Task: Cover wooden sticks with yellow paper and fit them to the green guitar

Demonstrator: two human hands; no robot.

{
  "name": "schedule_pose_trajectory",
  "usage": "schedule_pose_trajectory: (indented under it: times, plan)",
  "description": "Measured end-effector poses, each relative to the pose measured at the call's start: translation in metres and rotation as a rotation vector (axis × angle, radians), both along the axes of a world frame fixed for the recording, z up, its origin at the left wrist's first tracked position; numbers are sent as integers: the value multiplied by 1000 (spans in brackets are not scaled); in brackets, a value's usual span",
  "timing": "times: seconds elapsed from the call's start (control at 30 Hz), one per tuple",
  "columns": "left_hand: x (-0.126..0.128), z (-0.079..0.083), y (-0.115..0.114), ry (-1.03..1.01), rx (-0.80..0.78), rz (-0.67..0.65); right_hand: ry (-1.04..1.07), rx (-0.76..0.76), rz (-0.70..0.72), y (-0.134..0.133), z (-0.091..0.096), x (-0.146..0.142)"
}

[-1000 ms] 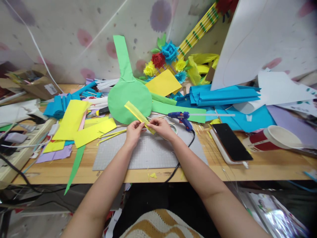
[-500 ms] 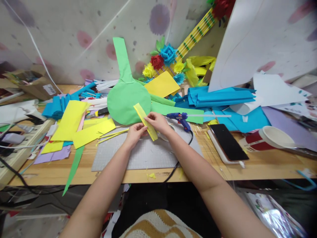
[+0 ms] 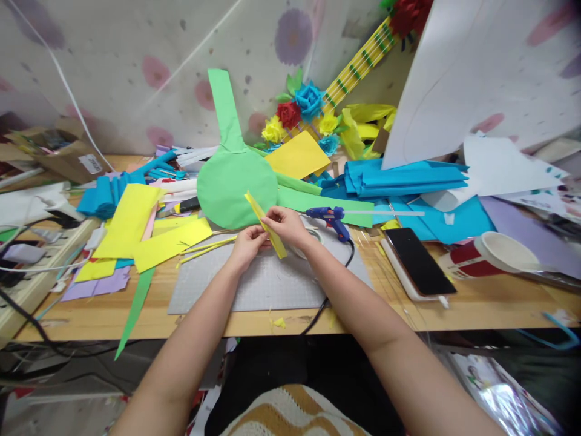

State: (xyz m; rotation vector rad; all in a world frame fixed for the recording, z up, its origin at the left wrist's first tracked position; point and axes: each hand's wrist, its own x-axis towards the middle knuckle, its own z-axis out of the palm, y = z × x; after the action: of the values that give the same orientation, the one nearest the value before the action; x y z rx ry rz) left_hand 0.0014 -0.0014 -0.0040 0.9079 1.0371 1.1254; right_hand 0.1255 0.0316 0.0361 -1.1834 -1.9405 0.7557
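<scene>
Both my hands hold a narrow yellow paper strip [image 3: 255, 209] above the grey cutting mat [image 3: 267, 284]. My left hand [image 3: 247, 245] pinches the strip from below, near its middle. My right hand [image 3: 287, 225] pinches it from the right, its fingers closed on the strip's edge. The strip tilts from upper left to lower right, its upper end over the round green paper cut-out [image 3: 236, 181]. A blue glue gun [image 3: 331, 217] lies just right of my right hand, its black cord running off the table's front edge.
Yellow sheets [image 3: 149, 233], blue folded paper [image 3: 403, 178], paper flowers [image 3: 299, 112] and white sheets [image 3: 481, 72] crowd the wooden table. A black phone [image 3: 417, 260] and a tipped red paper cup [image 3: 490, 257] lie at the right. A cardboard box [image 3: 68, 154] sits far left.
The strip has turned steeper and edge-on between my hands. My right hand slid up along it from its lower end; my left hand stayed about where it was.
</scene>
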Motion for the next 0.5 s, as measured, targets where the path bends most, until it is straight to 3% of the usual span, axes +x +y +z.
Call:
schedule_pose_trajectory:
  times: [0.23,0.5]
  plan:
    - [0,1,0,3,-1,-34,-2,-87,-138,11,-4,1]
    - [0,6,-1,30,-51,-24,-41,-110,-182,19,0,-2]
